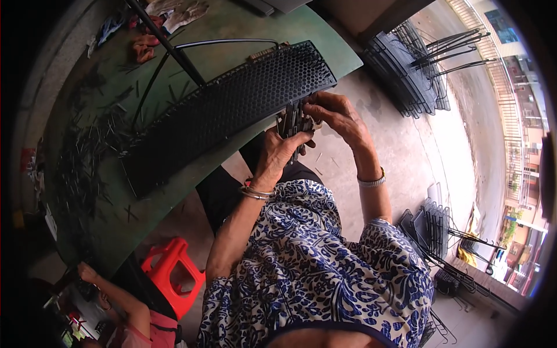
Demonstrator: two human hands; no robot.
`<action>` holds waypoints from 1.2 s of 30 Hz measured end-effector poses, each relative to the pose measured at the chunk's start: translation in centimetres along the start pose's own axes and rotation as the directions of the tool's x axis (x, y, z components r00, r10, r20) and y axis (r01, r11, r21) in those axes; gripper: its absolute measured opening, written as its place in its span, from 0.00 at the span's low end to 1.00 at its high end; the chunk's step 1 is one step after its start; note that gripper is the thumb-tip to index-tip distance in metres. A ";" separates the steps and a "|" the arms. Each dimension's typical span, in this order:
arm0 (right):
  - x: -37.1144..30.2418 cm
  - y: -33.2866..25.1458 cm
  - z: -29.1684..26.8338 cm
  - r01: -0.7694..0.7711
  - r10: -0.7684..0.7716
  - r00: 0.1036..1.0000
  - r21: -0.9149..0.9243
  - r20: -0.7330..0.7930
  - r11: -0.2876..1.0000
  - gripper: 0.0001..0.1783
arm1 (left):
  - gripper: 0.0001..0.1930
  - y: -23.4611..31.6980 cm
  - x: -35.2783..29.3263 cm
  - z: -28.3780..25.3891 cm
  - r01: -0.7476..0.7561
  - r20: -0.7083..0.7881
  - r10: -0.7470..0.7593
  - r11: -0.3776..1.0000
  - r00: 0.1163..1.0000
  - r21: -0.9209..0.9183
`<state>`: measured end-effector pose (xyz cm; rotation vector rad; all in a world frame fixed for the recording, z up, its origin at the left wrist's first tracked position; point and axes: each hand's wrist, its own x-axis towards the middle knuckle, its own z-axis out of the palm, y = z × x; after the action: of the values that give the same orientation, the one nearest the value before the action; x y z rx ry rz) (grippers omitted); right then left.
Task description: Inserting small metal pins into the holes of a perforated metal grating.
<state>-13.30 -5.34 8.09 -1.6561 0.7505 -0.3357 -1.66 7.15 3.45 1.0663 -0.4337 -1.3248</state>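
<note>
Green table [343, 51]: broad, supports the work along its near edge.

Black mesh panel [232, 107]: lies slantwise on the table, right end overhanging the near edge. Thin black rods [226, 40] meet its far side. Judged stiff and fairly light for its length, awkward because of the rods; perforated face should resist slipping. Best hold: the long rims, one hand toward each end, clear of the rods, which may bend if used to lift.

Left hand [277, 149]: wrapped around a dark bundle [293, 119] just below the panel's near rim. Right hand [342, 119]: fingers bent in at the bundle's upper end, by the rim; cannot tell whether they pinch anything. Hands close together.

Bundle: narrow pieces, apparently rigid, prone to fanning out; grip round the middle.

Loose strips [87, 139]: scattered on the table, likely very light.
</note>
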 end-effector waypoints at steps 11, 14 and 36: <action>0.1 0.0 0.3 -0.024 0.023 0.999 -0.035 -0.032 0.999 0.11 | 0.13 -0.5 0.5 0.0 -0.043 -0.066 0.045 0.999 0.997 0.026; 0.2 0.0 0.5 -0.012 0.012 0.999 -0.010 -0.052 1.000 0.11 | 0.11 0.5 0.3 0.1 -0.007 -0.065 0.015 0.993 0.998 0.116; 2.9 0.3 0.7 0.119 -0.107 0.936 0.017 -0.335 0.993 0.10 | 0.09 0.3 2.4 -2.1 0.054 -0.090 -0.050 0.998 0.995 0.043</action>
<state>-10.79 -6.73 7.07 -1.6299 0.8948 -0.7222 0.78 5.73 1.95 1.1759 -0.3733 -1.3132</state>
